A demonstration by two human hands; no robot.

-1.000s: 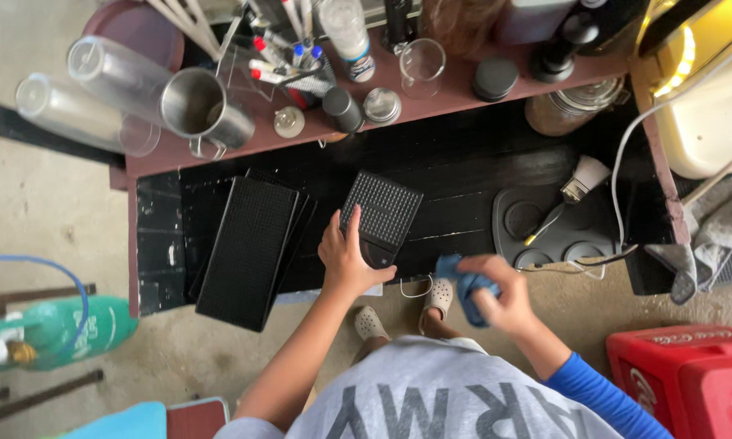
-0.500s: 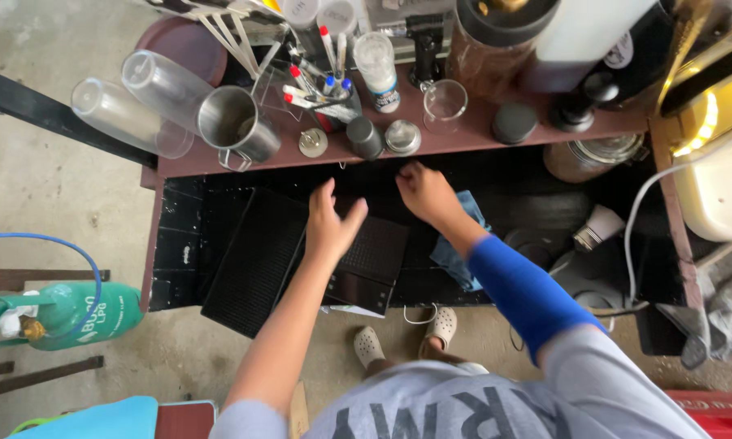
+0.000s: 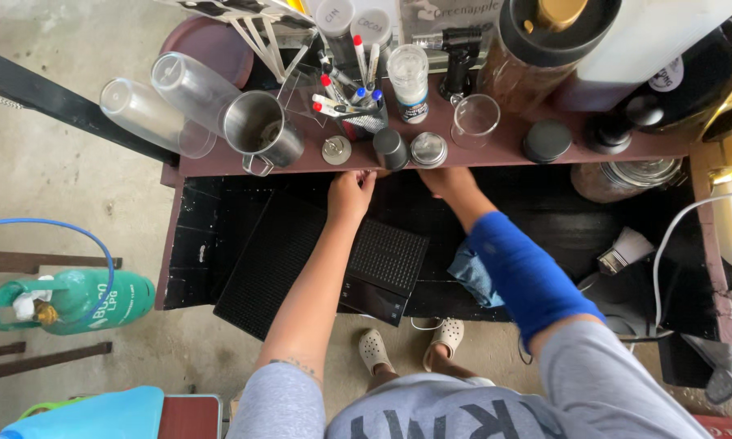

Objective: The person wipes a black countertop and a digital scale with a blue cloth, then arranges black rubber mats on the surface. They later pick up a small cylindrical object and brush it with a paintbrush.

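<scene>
— Looking down from the head camera, where are the two hands?

— Both are at the middle of the frame, at the front edge of the brown shelf. The left hand has its fingers bent against the edge, just under a small round metal lid and a dark cylinder cap. The right hand, with a blue sleeve on the arm, is beside it, under a metal jar lid.

— Do the hands grip something?

— I cannot tell. The fingertips are hidden under the shelf edge, so no held object is visible.

— What lies near them?

— Below the hands, on the black lower counter, lies a black scale with ribbed top, partly on a black rubber mat. A blue cloth lies right of the scale. At upper left, a steel mug is on its side.
</scene>
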